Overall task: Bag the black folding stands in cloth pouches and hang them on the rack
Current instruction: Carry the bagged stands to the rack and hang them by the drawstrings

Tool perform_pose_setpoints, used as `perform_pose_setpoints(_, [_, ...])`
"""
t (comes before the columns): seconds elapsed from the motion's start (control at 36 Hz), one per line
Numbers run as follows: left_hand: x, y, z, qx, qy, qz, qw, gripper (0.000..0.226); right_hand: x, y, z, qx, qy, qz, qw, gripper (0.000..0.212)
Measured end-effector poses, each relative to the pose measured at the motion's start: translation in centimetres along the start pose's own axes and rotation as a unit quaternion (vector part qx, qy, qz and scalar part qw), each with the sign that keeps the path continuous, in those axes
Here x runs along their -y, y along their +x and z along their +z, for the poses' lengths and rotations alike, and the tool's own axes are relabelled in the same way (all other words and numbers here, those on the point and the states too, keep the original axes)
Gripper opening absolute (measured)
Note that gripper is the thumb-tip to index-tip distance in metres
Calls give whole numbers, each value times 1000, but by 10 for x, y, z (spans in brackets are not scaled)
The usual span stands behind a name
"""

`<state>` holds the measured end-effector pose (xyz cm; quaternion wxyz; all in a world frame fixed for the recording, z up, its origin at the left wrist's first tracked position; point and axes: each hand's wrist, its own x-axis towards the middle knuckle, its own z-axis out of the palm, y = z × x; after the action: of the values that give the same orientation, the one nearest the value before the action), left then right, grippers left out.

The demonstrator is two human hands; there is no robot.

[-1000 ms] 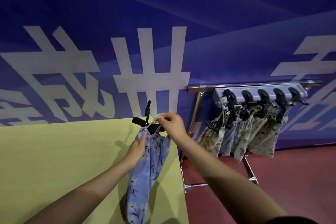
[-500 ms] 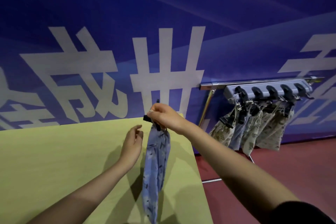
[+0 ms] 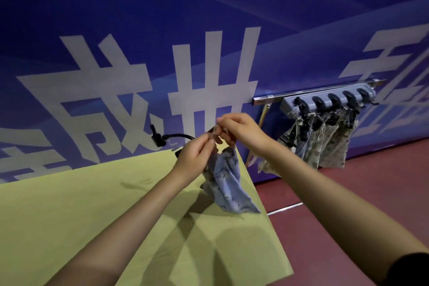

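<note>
Left hand (image 3: 195,155) and right hand (image 3: 241,130) fingers pinch top of blue pouch (image 3: 228,183) above yellow worktop (image 3: 69,216); black stand (image 3: 162,138) protrudes left. Rack (image 3: 325,100) right, pouches hanging (image 3: 329,146).

Bare forearms, dark right sleeve (image 3: 411,269)

Yellow-green table (image 3: 69,216) before a blue banner (image 3: 209,18); red floor (image 3: 371,181).

Blue lettered wall (image 3: 209,7), red floor (image 3: 371,193)
</note>
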<state>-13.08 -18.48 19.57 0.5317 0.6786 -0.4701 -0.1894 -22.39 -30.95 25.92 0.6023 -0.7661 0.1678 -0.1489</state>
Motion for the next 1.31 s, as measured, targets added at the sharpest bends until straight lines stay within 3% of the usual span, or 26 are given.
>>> perform_pose_setpoints(0.17, [4,15,-3,75,128,27,989,22,-11,-16,-27,-52,-39,35,997,39])
perform_pose_setpoints(0.33, [-9,32,12,104,133,1,986,28,-20,-26,-58,-79,-85,29,993,37])
perform_pose_setpoints(0.47, [-25,56,42,103,61,-59,991,28,-37,-28,-97,-79,-87,17,993,7])
perform_pose_setpoints(0.61, [-46,82,101,115,-34,-82,989,29,-62,-33,-160,-58,-168,-8,984,9])
perform_pose_setpoints(0.72, [-56,108,159,155,-13,-68,985,26,-89,-42,-225,-33,-226,-28,973,17])
perform_pose_setpoints(0.94, [-71,179,289,200,-19,-121,972,30,-141,-48,-363,39,-97,-1,994,26])
perform_pose_setpoints(1.03, [-78,201,346,196,-31,-125,972,29,-163,-54,-414,24,-73,-2,997,16])
perform_pose_setpoints(1.31, [-105,264,493,184,-94,-181,962,32,-219,-89,-550,-65,-60,22,996,17])
